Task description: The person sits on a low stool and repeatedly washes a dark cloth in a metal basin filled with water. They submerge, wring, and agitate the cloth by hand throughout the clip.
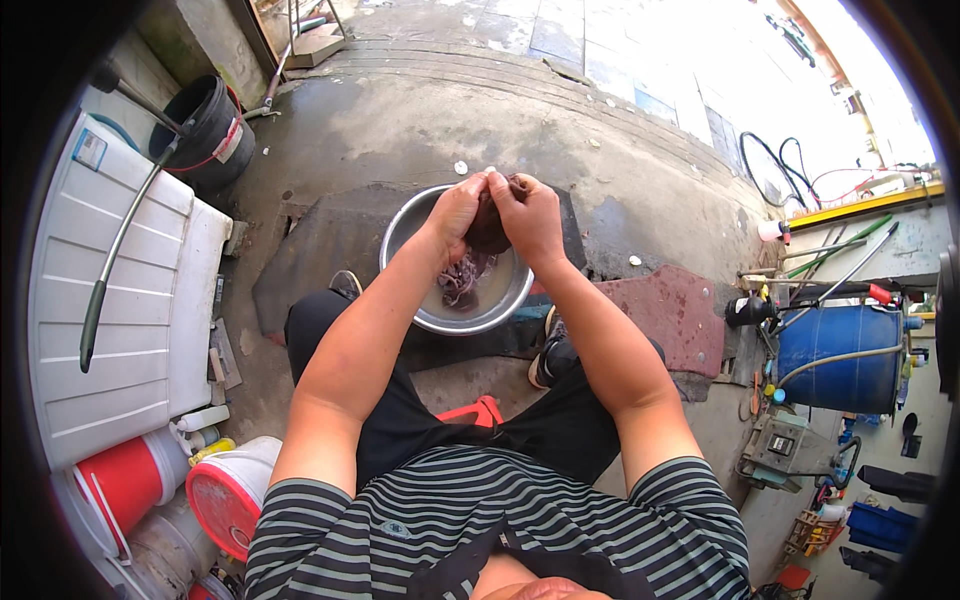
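Observation:
Both my hands grip a wet, dark brown, soft mass (pixel 489 229) above a round metal basin (pixel 444 325). It resembles an octopus or squid, though I cannot tell for certain. Pinkish-purple, stringy parts (pixel 459 285) hang beneath it and reach down into cloudy water (pixel 499 289). My left hand (pixel 457 214) holds the mass on its left side. On the other side, my right hand (pixel 531 217) has its fingers curled around the upper part. The thumbs nearly meet at the top. My palms and forearms hide part of the basin.
Dark matting (pixel 322 247) lies under the basin, beside a reddish board (pixel 667 319). A white ribbed plastic unit (pixel 112 292), black bucket (pixel 202 135) and red-lidded pail (pixel 225 506) stand left. At right are a blue barrel (pixel 840 360) and a black hose (pixel 780 172).

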The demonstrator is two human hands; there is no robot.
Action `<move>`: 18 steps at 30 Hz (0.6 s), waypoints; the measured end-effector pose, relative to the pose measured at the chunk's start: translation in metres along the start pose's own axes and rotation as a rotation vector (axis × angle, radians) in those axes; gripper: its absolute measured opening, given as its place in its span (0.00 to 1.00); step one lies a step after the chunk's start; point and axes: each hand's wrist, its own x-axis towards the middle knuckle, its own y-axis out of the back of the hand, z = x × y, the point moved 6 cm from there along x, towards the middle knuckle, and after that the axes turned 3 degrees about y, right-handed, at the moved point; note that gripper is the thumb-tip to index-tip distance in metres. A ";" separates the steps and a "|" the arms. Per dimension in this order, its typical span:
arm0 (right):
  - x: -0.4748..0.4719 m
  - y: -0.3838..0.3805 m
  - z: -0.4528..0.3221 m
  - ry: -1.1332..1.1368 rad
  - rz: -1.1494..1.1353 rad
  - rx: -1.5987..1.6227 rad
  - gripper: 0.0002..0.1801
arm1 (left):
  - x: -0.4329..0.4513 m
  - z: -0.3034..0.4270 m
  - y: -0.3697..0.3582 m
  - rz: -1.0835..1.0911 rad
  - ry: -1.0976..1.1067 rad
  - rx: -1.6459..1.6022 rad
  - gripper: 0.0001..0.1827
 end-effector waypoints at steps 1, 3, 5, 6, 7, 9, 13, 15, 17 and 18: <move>-0.001 0.002 0.003 -0.066 -0.047 0.081 0.25 | -0.001 0.004 -0.002 0.001 -0.034 0.085 0.16; -0.001 0.009 0.003 -0.112 -0.148 0.036 0.36 | -0.003 0.008 -0.009 -0.035 -0.058 0.274 0.17; 0.002 0.020 -0.001 -0.116 -0.225 0.070 0.40 | -0.007 0.013 -0.014 -0.027 -0.079 0.425 0.19; 0.005 0.023 -0.003 -0.111 -0.297 0.008 0.45 | -0.010 0.019 -0.016 -0.003 -0.118 0.548 0.22; 0.005 0.025 -0.001 -0.155 -0.395 -0.062 0.44 | -0.014 0.026 -0.019 0.005 -0.186 0.745 0.22; 0.005 0.029 0.005 -0.221 -0.552 -0.197 0.41 | -0.022 0.038 -0.025 0.031 -0.354 1.120 0.25; 0.000 0.028 0.013 -0.162 -0.671 -0.414 0.31 | -0.033 0.037 -0.036 -0.070 -0.651 1.595 0.27; 0.000 0.024 0.009 -0.012 -0.631 -0.343 0.22 | -0.031 0.031 -0.032 -0.082 -0.642 1.674 0.28; 0.000 0.020 0.004 0.164 -0.592 -0.224 0.21 | -0.024 0.026 -0.024 -0.086 -0.573 1.750 0.28; -0.001 0.015 0.012 0.140 -0.654 -0.345 0.22 | -0.022 0.026 -0.020 -0.068 -0.556 1.743 0.28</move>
